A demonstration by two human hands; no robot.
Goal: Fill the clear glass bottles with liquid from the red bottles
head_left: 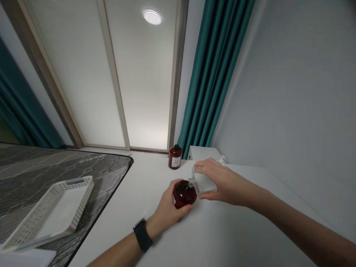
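Head view: I judge a spill the main risk, since the clear bottle (205, 182) is tipped with its neck at the mouth of the red bottle (185, 193); a slight misalignment would send liquid onto the white worktop (222, 237). A slack grip below could also let the red one tip. My left hand (167, 211) is curled around the red bottle, which sits low over the worktop, whether resting on it I cannot tell. My right hand (222, 181) is clasped over the clear bottle, holding it tilted, mid-worktop, in front of a second red bottle (175, 157) standing by the curtain (214, 74)
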